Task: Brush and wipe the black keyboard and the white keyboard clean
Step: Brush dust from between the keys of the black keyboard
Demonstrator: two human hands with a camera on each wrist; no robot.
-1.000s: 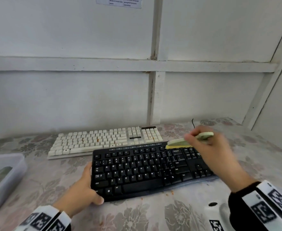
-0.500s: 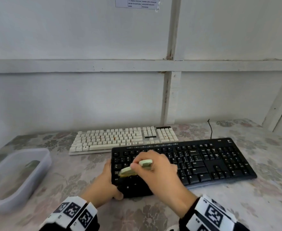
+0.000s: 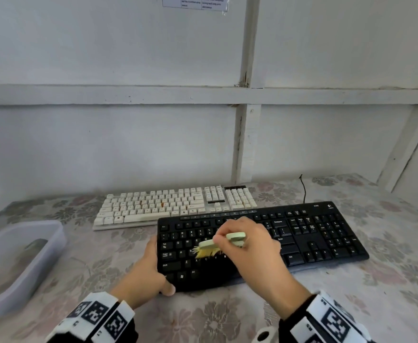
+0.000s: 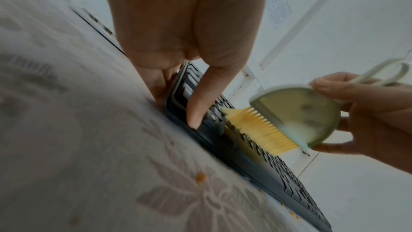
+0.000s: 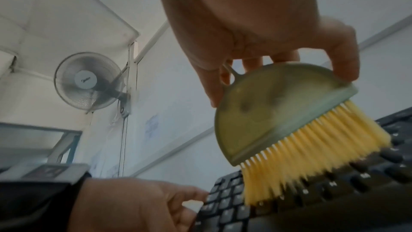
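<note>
The black keyboard [image 3: 302, 233] lies in front of me on the flowered tablecloth [image 3: 215, 315]. The white keyboard [image 3: 168, 204] lies just behind it, with small orange specks between its keys. My right hand [image 3: 250, 246] grips a pale green brush [image 3: 224, 241] with yellow bristles [image 5: 312, 156]. Those bristles rest on the letter keys of the black keyboard [image 5: 334, 191] left of its middle. My left hand [image 3: 151, 268] holds the near left corner of the black keyboard [image 4: 223, 130], its thumb on top [image 4: 200, 98] and the fingers at the edge.
A translucent plastic tub [image 3: 17, 263] stands at the left on the table. A thin black cable [image 3: 304, 189] runs back from the black keyboard to the wall. Orange crumbs [image 4: 200, 177] lie on the cloth along the keyboard's front edge. A wall fan [image 5: 89, 80] hangs overhead.
My right hand swept the brush from the black keyboard's upper right across to its left letter keys. The left hand stayed on the near left corner. My view shifted left.
</note>
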